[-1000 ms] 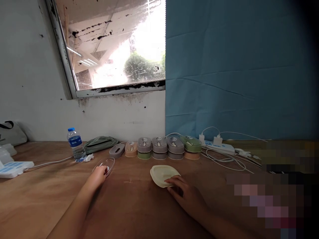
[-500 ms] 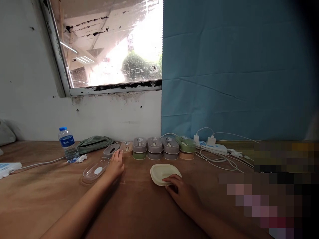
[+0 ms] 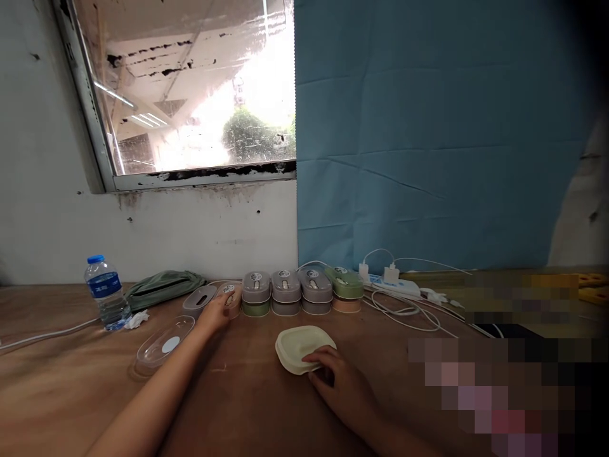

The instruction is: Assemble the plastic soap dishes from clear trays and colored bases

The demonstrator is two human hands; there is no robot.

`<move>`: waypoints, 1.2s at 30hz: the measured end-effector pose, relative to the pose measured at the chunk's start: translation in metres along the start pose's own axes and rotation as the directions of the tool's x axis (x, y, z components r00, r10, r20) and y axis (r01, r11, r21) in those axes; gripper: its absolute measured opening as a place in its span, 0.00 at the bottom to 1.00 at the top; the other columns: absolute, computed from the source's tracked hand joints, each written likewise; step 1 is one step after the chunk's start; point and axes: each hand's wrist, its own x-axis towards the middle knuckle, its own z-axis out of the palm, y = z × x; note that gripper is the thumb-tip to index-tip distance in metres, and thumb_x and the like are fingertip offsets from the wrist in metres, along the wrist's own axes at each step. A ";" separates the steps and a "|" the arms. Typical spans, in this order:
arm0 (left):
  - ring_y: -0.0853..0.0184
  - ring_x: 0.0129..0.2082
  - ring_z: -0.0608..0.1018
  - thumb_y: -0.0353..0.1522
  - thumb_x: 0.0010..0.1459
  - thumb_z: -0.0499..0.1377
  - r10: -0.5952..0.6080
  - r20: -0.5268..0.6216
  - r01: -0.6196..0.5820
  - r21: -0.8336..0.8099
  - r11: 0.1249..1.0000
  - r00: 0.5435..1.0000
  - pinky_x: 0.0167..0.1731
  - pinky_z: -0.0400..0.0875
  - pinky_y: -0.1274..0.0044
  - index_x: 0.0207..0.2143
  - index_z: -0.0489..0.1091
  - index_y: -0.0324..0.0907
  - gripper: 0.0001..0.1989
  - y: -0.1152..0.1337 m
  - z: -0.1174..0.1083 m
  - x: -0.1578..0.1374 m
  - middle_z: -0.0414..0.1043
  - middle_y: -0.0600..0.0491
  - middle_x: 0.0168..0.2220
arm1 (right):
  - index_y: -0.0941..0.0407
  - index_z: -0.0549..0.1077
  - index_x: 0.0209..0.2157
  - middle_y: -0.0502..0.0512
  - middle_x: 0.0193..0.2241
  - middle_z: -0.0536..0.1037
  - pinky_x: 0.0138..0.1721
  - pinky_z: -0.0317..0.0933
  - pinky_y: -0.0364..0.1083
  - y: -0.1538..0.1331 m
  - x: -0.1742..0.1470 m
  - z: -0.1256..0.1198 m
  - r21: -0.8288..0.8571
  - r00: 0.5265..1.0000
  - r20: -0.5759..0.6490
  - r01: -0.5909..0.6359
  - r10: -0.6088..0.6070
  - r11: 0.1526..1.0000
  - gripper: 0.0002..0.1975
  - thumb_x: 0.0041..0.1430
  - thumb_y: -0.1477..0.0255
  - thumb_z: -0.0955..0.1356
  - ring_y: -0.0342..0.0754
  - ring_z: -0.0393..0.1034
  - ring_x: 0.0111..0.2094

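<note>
My left hand (image 3: 215, 315) reaches to the back row, its fingers closed over the left side of a peach lunch box (image 3: 233, 303). A grey lid-like piece (image 3: 197, 298) with a dark slot lies just left of it. My right hand (image 3: 343, 384) grips the near right edge of a shallow cream oval container (image 3: 297, 343) between thumb and fingers, the container resting on the table. A clear oval lid (image 3: 159, 346) with a white round patch lies beside my left forearm.
Several two-tier lunch boxes (image 3: 285, 295) stand in a row along the wall. A water bottle (image 3: 105, 295), crumpled tissue (image 3: 137, 319) and green pouch (image 3: 164, 289) are at left. A power strip (image 3: 397, 287) with loose white cables (image 3: 413, 320) lies at right.
My left hand has shifted onto the peach lunch box from the gap beside the grey piece. The right hand keeps its hold on the cream container. The whole view has turned slightly right.
</note>
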 end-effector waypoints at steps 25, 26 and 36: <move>0.65 0.50 0.63 0.29 0.53 0.51 0.470 -0.325 -0.533 -0.142 0.834 0.821 0.48 0.61 0.72 0.46 0.59 0.43 0.16 0.141 -0.059 -0.138 0.61 0.46 0.48 | 0.52 0.68 0.41 0.56 0.43 0.67 0.46 0.60 0.48 0.001 0.003 -0.003 0.152 0.939 -0.259 0.271 -0.226 0.950 0.11 0.57 0.67 0.61 0.50 0.62 0.46; 0.64 0.50 0.63 0.30 0.53 0.51 0.456 -0.364 -0.522 -0.105 0.847 0.812 0.48 0.61 0.71 0.45 0.59 0.42 0.15 0.135 -0.063 -0.129 0.61 0.46 0.47 | 0.52 0.68 0.41 0.56 0.44 0.67 0.47 0.59 0.49 0.002 0.003 -0.003 0.149 0.939 -0.257 0.273 -0.230 0.950 0.11 0.57 0.67 0.61 0.50 0.62 0.46; 0.57 0.44 0.69 0.34 0.47 0.56 -0.207 -0.099 0.226 0.267 0.937 0.973 0.44 0.61 0.70 0.40 0.69 0.40 0.16 -0.020 -0.034 -0.008 0.70 0.45 0.41 | 0.51 0.68 0.41 0.56 0.44 0.66 0.48 0.59 0.49 0.007 0.004 -0.001 0.160 0.952 -0.233 0.239 -0.199 0.958 0.11 0.56 0.68 0.61 0.50 0.61 0.47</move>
